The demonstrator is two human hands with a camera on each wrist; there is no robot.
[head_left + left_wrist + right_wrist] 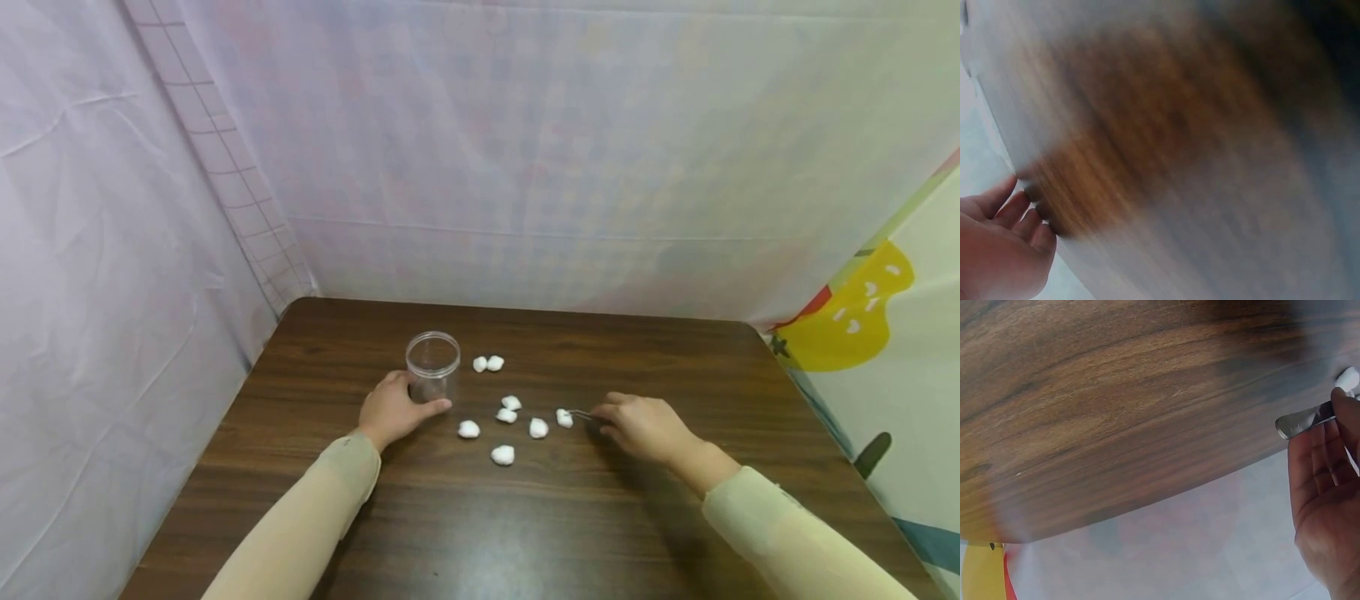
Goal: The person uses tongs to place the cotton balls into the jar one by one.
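My left hand (395,410) holds a clear, lidless jar (432,358) low on its side, thumb across the front. The left wrist view shows that hand (1007,237) at the edge, and the jar cannot be made out there. In my right hand (643,427) is a pair of metal tweezers (1307,422), pinched between thumb and fingers. The tweezers' tips meet a cotton ball (565,418) at the right end of the group; whether they grip it cannot be told. Several other cotton balls (538,428) lie loose between the hands.
A dark wood-grain table (600,533) carries everything. Two cotton balls (488,364) touch each other to the right of the jar. Pale curtains (525,167) hang behind the table and at its left, and a patterned cloth (855,325) with a yellow shape hangs at the right.
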